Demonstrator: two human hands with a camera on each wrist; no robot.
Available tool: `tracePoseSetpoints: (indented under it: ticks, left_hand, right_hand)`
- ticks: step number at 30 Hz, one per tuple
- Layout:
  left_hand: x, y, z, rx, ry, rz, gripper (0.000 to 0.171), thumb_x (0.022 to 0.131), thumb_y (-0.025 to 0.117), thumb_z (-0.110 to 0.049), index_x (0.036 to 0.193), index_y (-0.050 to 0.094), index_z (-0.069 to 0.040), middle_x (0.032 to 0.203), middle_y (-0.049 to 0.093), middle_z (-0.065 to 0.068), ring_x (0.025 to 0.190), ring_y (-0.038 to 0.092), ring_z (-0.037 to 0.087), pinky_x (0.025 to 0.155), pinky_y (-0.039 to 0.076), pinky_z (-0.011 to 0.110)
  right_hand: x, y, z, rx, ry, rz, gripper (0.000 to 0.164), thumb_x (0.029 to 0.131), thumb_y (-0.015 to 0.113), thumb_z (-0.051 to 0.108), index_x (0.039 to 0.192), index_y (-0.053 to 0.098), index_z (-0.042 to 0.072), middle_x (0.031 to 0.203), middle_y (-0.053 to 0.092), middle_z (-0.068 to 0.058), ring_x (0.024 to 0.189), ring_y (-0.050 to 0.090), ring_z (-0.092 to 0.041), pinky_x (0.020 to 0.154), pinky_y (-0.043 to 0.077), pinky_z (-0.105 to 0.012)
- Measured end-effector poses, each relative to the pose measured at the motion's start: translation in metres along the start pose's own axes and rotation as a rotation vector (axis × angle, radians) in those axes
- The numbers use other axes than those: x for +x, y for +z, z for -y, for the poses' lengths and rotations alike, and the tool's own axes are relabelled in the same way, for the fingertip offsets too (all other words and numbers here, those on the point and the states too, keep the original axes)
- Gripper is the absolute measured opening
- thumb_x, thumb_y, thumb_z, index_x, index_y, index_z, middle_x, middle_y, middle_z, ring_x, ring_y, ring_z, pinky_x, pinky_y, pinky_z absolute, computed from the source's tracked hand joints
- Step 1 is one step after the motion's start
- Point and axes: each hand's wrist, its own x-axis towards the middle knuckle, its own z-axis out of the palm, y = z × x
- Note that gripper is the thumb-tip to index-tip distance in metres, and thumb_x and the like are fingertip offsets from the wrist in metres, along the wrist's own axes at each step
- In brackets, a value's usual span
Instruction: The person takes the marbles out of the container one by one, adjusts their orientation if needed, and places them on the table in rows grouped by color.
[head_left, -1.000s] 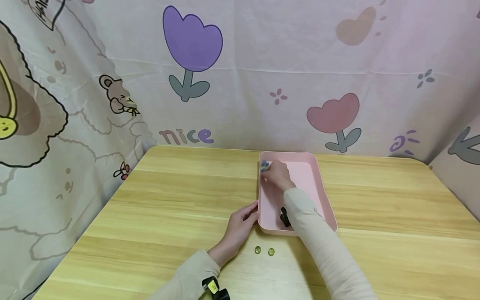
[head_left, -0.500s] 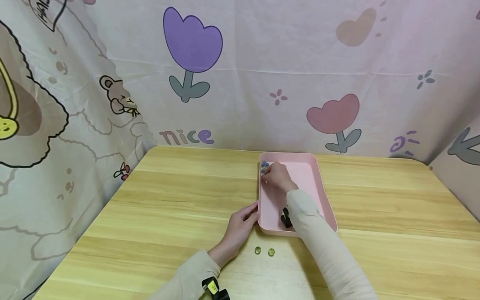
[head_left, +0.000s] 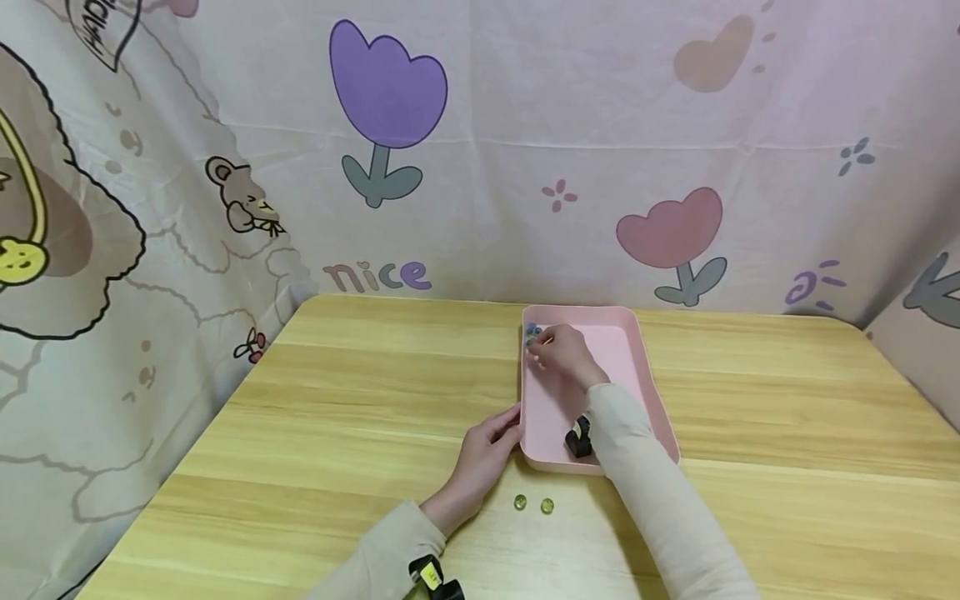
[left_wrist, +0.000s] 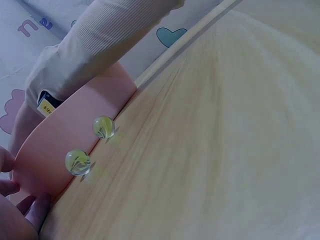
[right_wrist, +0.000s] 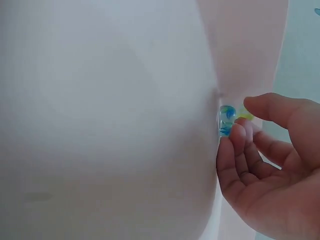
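Note:
In the head view, the left hand [head_left: 480, 458] rests its fingertips against the outer side of a pink tray [head_left: 660, 400], near its front left corner. The left wrist view shows those fingers [left_wrist: 37, 212] at the foot of the tray wall. Inside the tray, the right hand [head_left: 566, 354] is at the far left corner, beside a small cluster of blue and yellow marbles [head_left: 532, 330]. The right wrist view shows its thumb apart from the curled fingers, close to a blue swirled marble [right_wrist: 227, 114] and a yellow one [right_wrist: 246, 114] partly hidden behind the fingertips.
Two clear yellow-green marbles, one left [head_left: 521, 502] and one right [head_left: 547, 506], lie on the wooden table [head_left: 375, 400] in front of the tray. A patterned cloth [head_left: 495, 108] hangs behind the table. Each wrist wears a black camera strap.
The right hand has drawn back slightly toward the right and front, away from the marbles in the corner. The left hand stays at the tray's side. The whole view has shifted a little.

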Motion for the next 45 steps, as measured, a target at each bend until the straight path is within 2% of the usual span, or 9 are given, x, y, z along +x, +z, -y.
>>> tracePoseSetpoints:
  ticks: [6,19,25,32,40,45]
  left_hand:
    - [0.000,0.000,0.000,-0.008,0.004,0.013,0.039,0.096,0.057,-0.012,0.133,0.056,0.000,0.130,0.058,0.015,0.119,0.053,0.027,0.097,0.047,0.031]
    - [0.005,-0.003,-0.009,0.010,0.010,0.000,0.039,0.096,0.058,-0.012,0.133,0.057,-0.003,0.131,0.058,0.015,0.120,0.052,0.027,0.099,0.046,0.034]
    - [0.007,-0.002,-0.010,0.023,0.026,0.001,0.039,0.095,0.059,-0.012,0.133,0.057,-0.003,0.131,0.058,0.015,0.121,0.052,0.028,0.101,0.045,0.035]
    - [0.006,0.000,-0.009,0.002,-0.012,0.018,0.039,0.096,0.058,-0.013,0.134,0.056,-0.005,0.133,0.057,0.013,0.122,0.051,0.027,0.099,0.046,0.031]
    - [0.003,0.001,-0.003,-0.001,-0.023,0.020,0.039,0.096,0.058,-0.013,0.135,0.056,-0.005,0.134,0.056,0.013,0.123,0.050,0.027,0.100,0.045,0.031]
    - [0.001,0.000,-0.002,0.013,-0.025,0.002,0.039,0.096,0.058,-0.014,0.134,0.056,-0.004,0.132,0.057,0.013,0.122,0.051,0.026,0.100,0.045,0.032]
  right_hand:
    - [-0.005,-0.001,0.002,0.045,0.039,0.013,0.017,0.089,0.062,0.013,0.092,0.067,-0.003,0.071,0.066,-0.009,0.063,0.058,-0.017,0.062,0.045,-0.027]
    - [-0.004,-0.010,0.013,0.017,0.040,-0.020,0.017,0.088,0.061,0.013,0.090,0.065,-0.003,0.071,0.060,-0.007,0.067,0.052,-0.020,0.064,0.042,-0.028]
    - [-0.004,-0.011,0.014,0.059,0.013,0.010,0.017,0.093,0.060,0.015,0.095,0.063,-0.002,0.077,0.067,-0.013,0.066,0.058,-0.020,0.062,0.044,-0.027]
    - [-0.007,-0.014,0.018,0.005,-0.077,-0.041,0.015,0.090,0.063,0.015,0.092,0.063,0.000,0.089,0.066,-0.013,0.077,0.059,-0.024,0.067,0.049,-0.033]
    - [-0.011,-0.015,0.024,-0.026,-0.110,-0.080,0.016,0.091,0.059,0.015,0.096,0.066,0.000,0.090,0.068,-0.012,0.076,0.060,-0.022,0.064,0.050,-0.032]
    - [-0.012,-0.015,0.025,-0.007,-0.101,-0.071,0.017,0.091,0.060,0.016,0.098,0.065,0.001,0.088,0.066,-0.010,0.074,0.056,-0.021,0.062,0.048,-0.030]
